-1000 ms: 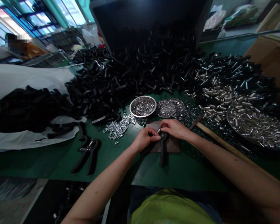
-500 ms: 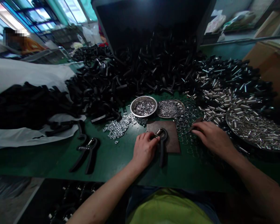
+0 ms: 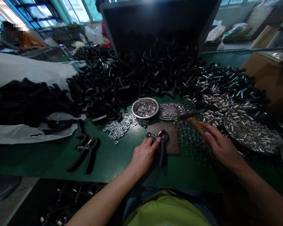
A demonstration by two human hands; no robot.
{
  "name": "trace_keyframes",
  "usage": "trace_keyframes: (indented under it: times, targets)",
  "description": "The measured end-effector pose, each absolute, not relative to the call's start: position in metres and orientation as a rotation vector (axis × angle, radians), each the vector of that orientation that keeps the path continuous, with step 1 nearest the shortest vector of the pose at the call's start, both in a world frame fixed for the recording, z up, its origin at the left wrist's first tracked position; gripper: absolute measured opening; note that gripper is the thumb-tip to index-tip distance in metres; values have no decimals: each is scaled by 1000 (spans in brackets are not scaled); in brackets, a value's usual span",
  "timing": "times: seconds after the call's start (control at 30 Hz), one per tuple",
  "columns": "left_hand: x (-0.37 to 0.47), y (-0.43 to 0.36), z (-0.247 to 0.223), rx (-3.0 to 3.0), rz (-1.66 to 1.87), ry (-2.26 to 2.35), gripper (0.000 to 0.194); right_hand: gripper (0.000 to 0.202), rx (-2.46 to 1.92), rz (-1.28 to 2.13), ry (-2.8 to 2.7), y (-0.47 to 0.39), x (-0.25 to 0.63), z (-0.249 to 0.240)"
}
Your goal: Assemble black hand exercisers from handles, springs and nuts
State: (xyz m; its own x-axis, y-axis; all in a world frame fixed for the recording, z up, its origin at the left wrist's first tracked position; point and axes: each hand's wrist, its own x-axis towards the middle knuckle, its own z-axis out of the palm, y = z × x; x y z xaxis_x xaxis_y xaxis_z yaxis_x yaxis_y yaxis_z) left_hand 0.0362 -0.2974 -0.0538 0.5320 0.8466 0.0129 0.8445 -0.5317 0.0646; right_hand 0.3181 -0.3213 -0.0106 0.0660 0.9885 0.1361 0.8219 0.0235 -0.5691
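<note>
My left hand (image 3: pixel 145 155) is closed on a black hand grip strengthener (image 3: pixel 163 150) with a metal spring near its top. The strengthener lies partly over a brown square plate (image 3: pixel 173 138) on the green table. My right hand (image 3: pixel 218 142) is wrapped round the wooden handle of a hammer (image 3: pixel 198 125). The hammer's dark head is raised over the loose metal rings, right of the plate and apart from the strengthener. Another hand grip strengthener (image 3: pixel 91 157) lies on the table to the left, touched by neither hand.
A steel bowl (image 3: pixel 145 108) and an oval tray (image 3: pixel 171 110) of small metal parts stand behind the plate. Nuts (image 3: pixel 119 128) are scattered leftward. Black handles (image 3: pixel 141 75) are heaped at the back. Springs (image 3: pixel 217 105) and a tray of pins (image 3: pixel 254 131) lie right. A person (image 3: pixel 21 36) sits far left.
My right hand has lifted the hammer, so its head and wooden handle now show. My left hand has shifted slightly on the strengthener, uncovering its left end.
</note>
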Motion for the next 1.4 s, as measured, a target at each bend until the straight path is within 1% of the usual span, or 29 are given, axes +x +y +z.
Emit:
trace_keyframes:
  times: [0.07,0.17,0.3,0.37,0.47,0.53,0.6,0.67,0.77,0.87,0.97,1.07,1.2,1.3,1.4]
  targets:
    - [36,-298,-54,2706,74,1501,51,46,-1629,504,-1705,-321,294,1]
    - [37,-298,-54,2710,73,1504,49,51,-1486,448,-1803,-314,271,-4]
    - [38,-297,-53,2716,61,1508,48,50,-1513,508,-2152,-303,264,-13]
    - [38,-298,-54,2713,60,1509,49,50,-1513,431,-2098,-303,264,-5]
    - [37,-299,-56,2702,63,1508,51,56,-1480,238,-1928,-308,262,4]
    - [37,-299,-57,2699,58,1501,51,60,-1502,239,-2006,-311,261,-4]
    - [37,-299,-57,2703,51,1496,49,63,-1568,328,-2178,-311,261,-21]
    - [38,-300,-58,2709,51,1501,49,62,-1636,399,-2255,-310,263,-38]
    - [40,-303,-61,2719,70,1507,50,53,-1638,467,-2211,-311,266,-48]
    - [41,-307,-65,2721,118,1516,51,46,-1591,536,-2123,-317,266,-41]
    - [40,-311,-71,2693,186,1563,50,43,-1584,559,-2050,-325,267,-30]
    - [37,-314,-77,2647,285,1619,44,42,-1587,579,-2022,-330,268,-27]
    - [34,-316,-83,2555,495,1682,29,42,-1600,616,-2034,-333,265,-25]
    - [34,-316,-85,2486,607,1702,22,43,-1561,611,-2059,-337,261,-13]
    - [36,-315,-84,2471,655,1678,20,47,-1464,517,-2040,-347,258,4]
